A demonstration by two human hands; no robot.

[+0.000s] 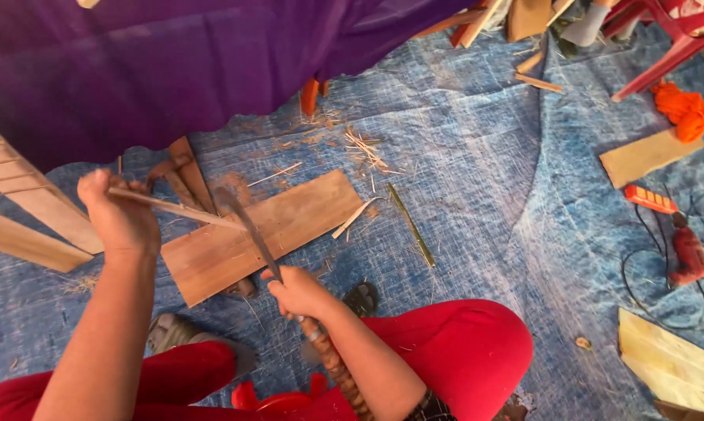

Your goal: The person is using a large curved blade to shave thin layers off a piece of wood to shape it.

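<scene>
Gripping a thin bamboo strip (172, 207) in the closed left hand (120, 218) above the wooden board's (305, 214) left end, the right hand (299, 290) fists a long knife (250, 230) whose blade, judging by its closeness, could slip toward those fingers.

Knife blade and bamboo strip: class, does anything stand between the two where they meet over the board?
Nothing visible does. The left hand holds the bamboo strip and the right hand holds the knife; the blade lies against the strip's free end, above the wooden board.
</scene>
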